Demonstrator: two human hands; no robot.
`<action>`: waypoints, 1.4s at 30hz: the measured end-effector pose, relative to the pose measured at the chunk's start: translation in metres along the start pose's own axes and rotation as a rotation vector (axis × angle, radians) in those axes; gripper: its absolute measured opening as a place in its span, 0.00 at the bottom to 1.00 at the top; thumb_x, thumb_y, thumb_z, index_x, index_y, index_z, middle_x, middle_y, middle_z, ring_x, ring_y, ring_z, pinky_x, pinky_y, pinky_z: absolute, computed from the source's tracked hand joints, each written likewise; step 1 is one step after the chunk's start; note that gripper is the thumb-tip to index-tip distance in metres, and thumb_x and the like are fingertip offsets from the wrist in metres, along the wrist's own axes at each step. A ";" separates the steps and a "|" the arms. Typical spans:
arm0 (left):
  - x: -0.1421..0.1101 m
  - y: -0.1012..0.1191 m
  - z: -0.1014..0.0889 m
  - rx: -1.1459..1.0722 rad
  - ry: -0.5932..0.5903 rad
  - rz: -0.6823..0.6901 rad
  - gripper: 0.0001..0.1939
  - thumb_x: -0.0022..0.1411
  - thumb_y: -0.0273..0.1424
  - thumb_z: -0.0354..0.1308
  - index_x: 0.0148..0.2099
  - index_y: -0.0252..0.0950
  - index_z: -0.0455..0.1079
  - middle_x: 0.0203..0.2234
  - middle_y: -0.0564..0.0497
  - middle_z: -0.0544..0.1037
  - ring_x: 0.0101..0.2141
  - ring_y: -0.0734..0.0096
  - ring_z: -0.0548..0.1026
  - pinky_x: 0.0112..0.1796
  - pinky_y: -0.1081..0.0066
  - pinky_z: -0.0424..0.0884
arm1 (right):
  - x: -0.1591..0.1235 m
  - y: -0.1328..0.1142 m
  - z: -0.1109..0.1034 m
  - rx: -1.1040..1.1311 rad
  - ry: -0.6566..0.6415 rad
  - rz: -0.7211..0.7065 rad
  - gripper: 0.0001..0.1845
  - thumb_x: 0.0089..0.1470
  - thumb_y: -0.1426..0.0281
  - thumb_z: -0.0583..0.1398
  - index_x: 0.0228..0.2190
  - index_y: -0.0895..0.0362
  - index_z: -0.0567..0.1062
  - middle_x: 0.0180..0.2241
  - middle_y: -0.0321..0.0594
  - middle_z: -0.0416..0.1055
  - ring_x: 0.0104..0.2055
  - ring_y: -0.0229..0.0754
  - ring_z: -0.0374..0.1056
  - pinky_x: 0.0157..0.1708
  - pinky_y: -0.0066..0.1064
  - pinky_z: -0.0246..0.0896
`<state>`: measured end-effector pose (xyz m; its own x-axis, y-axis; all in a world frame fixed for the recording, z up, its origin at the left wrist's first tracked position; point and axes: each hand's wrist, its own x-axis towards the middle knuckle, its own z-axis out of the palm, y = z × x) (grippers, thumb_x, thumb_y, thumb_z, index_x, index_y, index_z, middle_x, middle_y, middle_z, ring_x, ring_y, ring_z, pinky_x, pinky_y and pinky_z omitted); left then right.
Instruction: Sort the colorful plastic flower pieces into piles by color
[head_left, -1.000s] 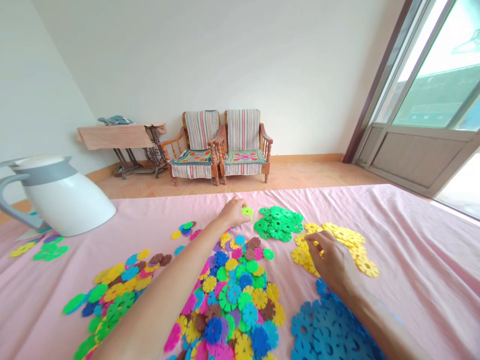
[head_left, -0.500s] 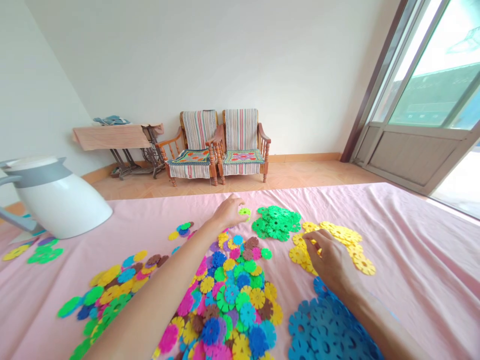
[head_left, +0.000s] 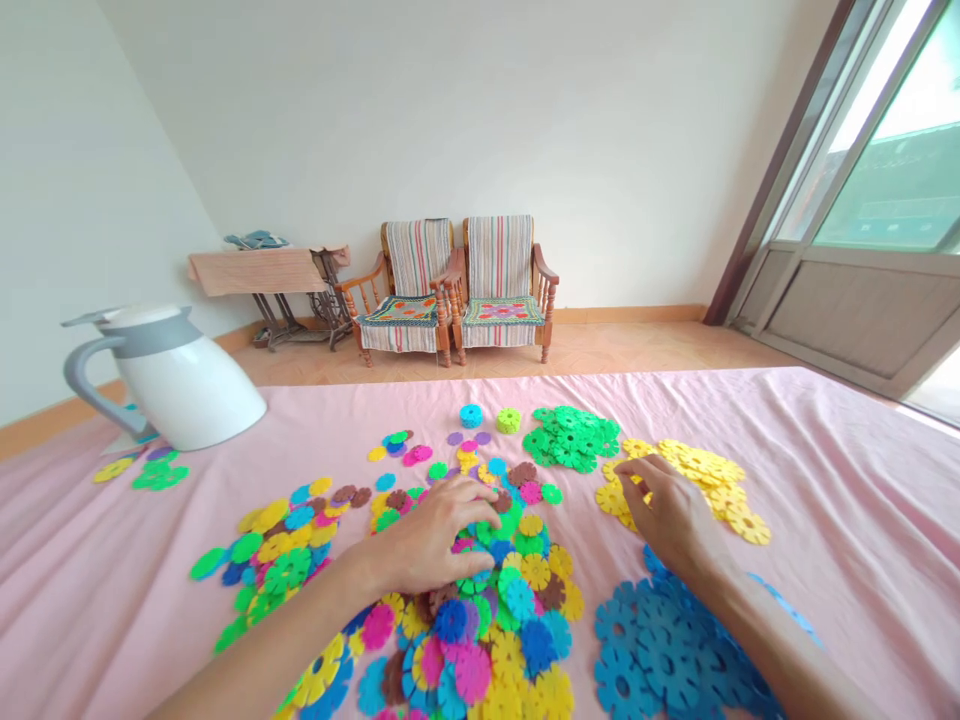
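Observation:
My left hand (head_left: pixel 450 535) hovers over or touches a mixed heap of colourful snowflake-shaped plastic discs (head_left: pixel 517 600). Its fingers and thumb are apart, and no disc shows between them. Loosely curled, my right hand (head_left: pixel 667 510) hangs by the near left side of a yellow disc pile (head_left: pixel 705 470), with a small gap between thumb and forefinger. Behind the heap stand a short lime-green disc stack (head_left: pixel 508 420) and a blue disc stack (head_left: pixel 470 416). A green disc pile (head_left: pixel 574 438) lies left of the yellow one. Larger blue discs (head_left: pixel 660 640) lie below my right hand.
A white and grey jug (head_left: pixel 199 385) stands at the table's left side, beside some green snowflake pieces (head_left: pixel 160 474). Another mixed disc group (head_left: pixel 281 540) lies left of my left hand. The pink tablecloth (head_left: pixel 847 480) has folds. Two wooden chairs (head_left: pixel 499 270) stand beyond.
My left hand has drawn back from the lime-green stack to the mixed heap. The blue stack, hidden before, now shows. My right hand stays by the yellow pile; the view has turned slightly left.

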<state>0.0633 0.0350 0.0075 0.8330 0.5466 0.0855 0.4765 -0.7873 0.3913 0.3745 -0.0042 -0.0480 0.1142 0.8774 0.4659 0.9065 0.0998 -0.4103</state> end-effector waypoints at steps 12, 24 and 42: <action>-0.104 -0.011 -0.022 0.056 0.041 -0.344 0.10 0.64 0.36 0.53 0.44 0.45 0.74 0.55 0.50 0.69 0.57 0.55 0.63 0.57 0.54 0.59 | -0.004 -0.001 -0.002 -0.052 0.024 -0.029 0.15 0.57 0.65 0.50 0.33 0.55 0.75 0.35 0.42 0.73 0.31 0.43 0.71 0.32 0.33 0.62; -0.113 0.058 0.006 -0.040 -0.236 -0.311 0.41 0.57 0.58 0.50 0.67 0.59 0.37 0.67 0.53 0.38 0.64 0.36 0.37 0.54 0.30 0.40 | -0.006 0.005 0.004 -0.044 -0.011 -0.055 0.13 0.57 0.64 0.51 0.34 0.53 0.74 0.36 0.40 0.73 0.31 0.41 0.71 0.31 0.31 0.62; -0.089 0.026 -0.003 0.083 -0.019 -0.295 0.19 0.66 0.41 0.51 0.58 0.49 0.65 0.58 0.50 0.66 0.60 0.51 0.58 0.58 0.46 0.52 | -0.006 0.005 0.003 -0.062 -0.015 -0.053 0.14 0.57 0.64 0.50 0.34 0.54 0.75 0.36 0.41 0.73 0.28 0.39 0.70 0.29 0.31 0.62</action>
<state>0.0007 -0.0335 0.0123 0.6599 0.7504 -0.0385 0.7194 -0.6162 0.3205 0.3773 -0.0077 -0.0559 0.0600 0.8785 0.4740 0.9344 0.1176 -0.3362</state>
